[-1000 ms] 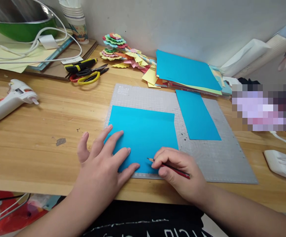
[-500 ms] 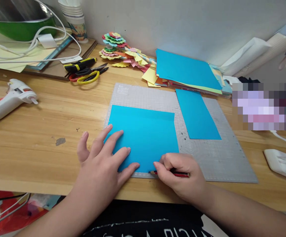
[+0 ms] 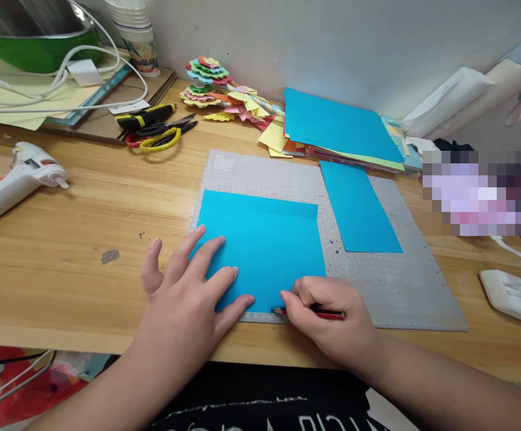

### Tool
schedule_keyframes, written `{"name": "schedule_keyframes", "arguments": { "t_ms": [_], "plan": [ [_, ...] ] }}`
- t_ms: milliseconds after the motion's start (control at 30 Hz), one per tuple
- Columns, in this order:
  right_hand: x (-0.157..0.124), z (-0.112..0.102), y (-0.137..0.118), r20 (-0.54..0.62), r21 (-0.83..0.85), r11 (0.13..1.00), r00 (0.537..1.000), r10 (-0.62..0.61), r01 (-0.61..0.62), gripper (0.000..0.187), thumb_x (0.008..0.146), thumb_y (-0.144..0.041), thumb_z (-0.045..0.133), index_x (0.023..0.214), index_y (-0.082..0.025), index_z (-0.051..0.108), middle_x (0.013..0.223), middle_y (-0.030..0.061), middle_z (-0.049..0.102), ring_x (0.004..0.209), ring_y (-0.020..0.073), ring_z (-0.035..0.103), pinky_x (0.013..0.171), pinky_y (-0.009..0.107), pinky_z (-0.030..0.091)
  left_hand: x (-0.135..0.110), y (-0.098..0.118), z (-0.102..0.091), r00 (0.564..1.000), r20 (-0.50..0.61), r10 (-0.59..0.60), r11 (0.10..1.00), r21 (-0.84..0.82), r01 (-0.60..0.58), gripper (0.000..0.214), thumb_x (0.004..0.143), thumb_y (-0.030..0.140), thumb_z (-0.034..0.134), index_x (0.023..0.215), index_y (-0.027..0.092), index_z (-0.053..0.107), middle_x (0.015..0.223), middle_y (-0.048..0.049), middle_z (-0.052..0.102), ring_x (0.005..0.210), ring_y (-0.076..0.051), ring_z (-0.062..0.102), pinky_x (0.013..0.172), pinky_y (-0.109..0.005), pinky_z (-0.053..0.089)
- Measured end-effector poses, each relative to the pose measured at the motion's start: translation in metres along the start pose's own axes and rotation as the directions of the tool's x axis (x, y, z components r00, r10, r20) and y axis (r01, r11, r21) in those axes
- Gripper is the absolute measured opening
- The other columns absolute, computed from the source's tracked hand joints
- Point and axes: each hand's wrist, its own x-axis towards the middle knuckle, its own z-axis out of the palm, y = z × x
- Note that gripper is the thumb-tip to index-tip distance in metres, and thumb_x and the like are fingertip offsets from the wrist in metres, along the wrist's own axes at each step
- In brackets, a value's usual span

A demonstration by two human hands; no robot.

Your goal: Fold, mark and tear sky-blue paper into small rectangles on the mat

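Note:
A blue square sheet of paper point(image 3: 264, 239) lies on a grey cutting mat point(image 3: 390, 287). My left hand point(image 3: 184, 293) rests flat on the sheet's near left corner, fingers spread. My right hand point(image 3: 327, 317) is closed around a red pencil point(image 3: 327, 313), whose tip touches the sheet's near edge. A narrower blue strip of paper point(image 3: 359, 206) lies to the right on the mat.
A stack of coloured paper point(image 3: 336, 129) and paper flowers point(image 3: 209, 81) sit at the back. Scissors point(image 3: 157, 136) and a utility knife point(image 3: 146, 117) lie at back left, a glue gun point(image 3: 18, 176) at far left, a white power strip point(image 3: 512, 293) at right.
My right hand slid the pencil down from over the sheet to its near edge, then stayed there. My left hand has not moved.

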Motion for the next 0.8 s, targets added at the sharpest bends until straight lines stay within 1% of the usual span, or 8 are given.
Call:
{"name": "schedule_keyframes", "arguments": {
  "t_ms": [100, 200, 300, 367, 533, 700, 800],
  "plan": [
    [0.0005, 0.0000, -0.0009, 0.017, -0.036, 0.999, 0.999, -0.038, 0.039, 0.042, 0.085, -0.009, 0.057, 0.060, -0.020, 0.025, 0.055, -0.0074, 0.025, 0.048, 0.0063, 0.026, 0.047, 0.024, 0.023, 0.0000, 0.0000, 0.0001, 1.000, -0.001, -0.004, 1.000, 0.007, 0.004, 0.025, 0.083, 0.047, 0.063, 0.076, 0.024, 0.067, 0.128, -0.0099, 0.063, 0.134, -0.035, 0.042, 0.113, -0.061, 0.010],
    [0.0014, -0.0002, -0.0015, 0.048, -0.035, 0.999, 0.998, -0.037, 0.039, 0.042, 0.085, -0.009, 0.057, 0.060, -0.020, 0.025, 0.055, -0.0075, 0.026, 0.048, 0.0061, 0.027, 0.047, 0.024, 0.024, 0.0001, -0.0001, 0.0000, 1.000, 0.001, -0.002, 1.000, 0.009, 0.002, 0.026, 0.083, 0.048, 0.062, 0.076, 0.024, 0.067, 0.128, -0.0097, 0.063, 0.134, -0.035, 0.042, 0.113, -0.061, 0.009],
    [0.0013, -0.0001, -0.0012, 0.018, -0.010, 1.000, 1.000, -0.016, 0.016, 0.041, 0.086, -0.011, 0.057, 0.060, -0.020, 0.026, 0.054, -0.0077, 0.026, 0.048, 0.0061, 0.027, 0.046, 0.023, 0.024, 0.0000, 0.0000, -0.0001, 1.000, 0.004, -0.005, 1.000, 0.013, 0.005, 0.025, 0.083, 0.047, 0.062, 0.077, 0.024, 0.067, 0.128, -0.0095, 0.063, 0.134, -0.034, 0.042, 0.113, -0.062, 0.010],
    [0.0008, -0.0001, -0.0009, 0.003, -0.022, 1.000, 1.000, -0.022, 0.022, 0.041, 0.086, -0.011, 0.057, 0.060, -0.020, 0.026, 0.054, -0.0076, 0.026, 0.048, 0.0062, 0.026, 0.046, 0.023, 0.024, -0.0002, 0.0000, -0.0001, 1.000, 0.002, -0.004, 1.000, 0.013, 0.004, 0.025, 0.084, 0.048, 0.062, 0.076, 0.024, 0.067, 0.128, -0.0096, 0.063, 0.134, -0.034, 0.042, 0.113, -0.062, 0.010],
    [0.0011, -0.0006, -0.0004, 0.054, -0.048, 0.998, 0.997, -0.049, 0.052, 0.042, 0.085, -0.009, 0.057, 0.060, -0.020, 0.025, 0.055, -0.0076, 0.025, 0.048, 0.0063, 0.027, 0.047, 0.024, 0.024, -0.0002, -0.0005, 0.0002, 1.000, 0.005, 0.002, 1.000, 0.012, -0.002, 0.026, 0.084, 0.049, 0.061, 0.077, 0.024, 0.067, 0.128, -0.0098, 0.063, 0.134, -0.034, 0.041, 0.113, -0.062, 0.010],
    [0.0025, 0.0004, -0.0012, 0.008, -0.025, 0.999, 1.000, -0.027, 0.027, 0.042, 0.086, -0.010, 0.057, 0.060, -0.020, 0.025, 0.054, -0.0077, 0.026, 0.048, 0.0062, 0.026, 0.046, 0.023, 0.024, 0.0001, -0.0004, -0.0001, 1.000, 0.011, 0.001, 1.000, 0.012, -0.001, 0.025, 0.084, 0.048, 0.061, 0.076, 0.024, 0.067, 0.128, -0.0097, 0.063, 0.134, -0.034, 0.041, 0.112, -0.062, 0.010],
    [0.0023, 0.0007, -0.0022, 0.026, -0.048, 0.998, 0.999, -0.041, 0.042, 0.042, 0.085, -0.009, 0.057, 0.060, -0.020, 0.025, 0.055, -0.0076, 0.025, 0.048, 0.0062, 0.026, 0.047, 0.024, 0.024, -0.0001, -0.0003, -0.0001, 1.000, 0.007, -0.001, 1.000, 0.014, 0.000, 0.025, 0.084, 0.048, 0.061, 0.077, 0.024, 0.067, 0.128, -0.0099, 0.063, 0.134, -0.034, 0.042, 0.113, -0.062, 0.010]
  ]
}}
